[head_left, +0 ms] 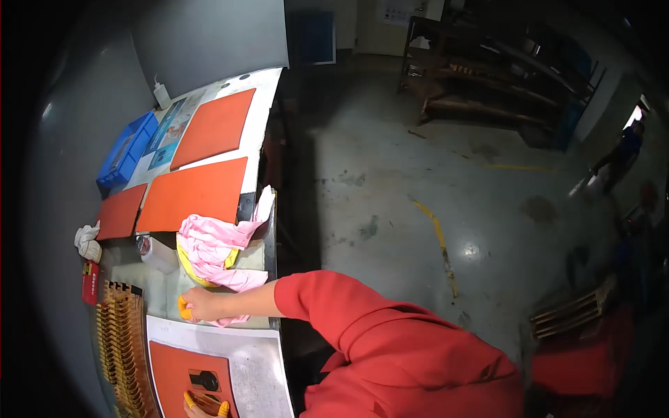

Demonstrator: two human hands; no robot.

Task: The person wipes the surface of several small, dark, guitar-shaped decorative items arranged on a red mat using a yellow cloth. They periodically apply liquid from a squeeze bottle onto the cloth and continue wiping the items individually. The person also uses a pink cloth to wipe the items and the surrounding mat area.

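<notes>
Fingers (184, 306) of right hand (201, 305) curling, hold unclear; pink cloth (209, 240) bunching at twelve o'clock; left hand (197, 412) pinching brown piece (207, 401), orange mat (167, 362) probably preventing scratches.

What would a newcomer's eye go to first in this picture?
Probably the bright red sleeve across the lower middle, which leads to the right hand by a heaped pink cloth. Next would likely come the orange mats spread along the workbench on the left, then the blue tray at the upper left.
</notes>
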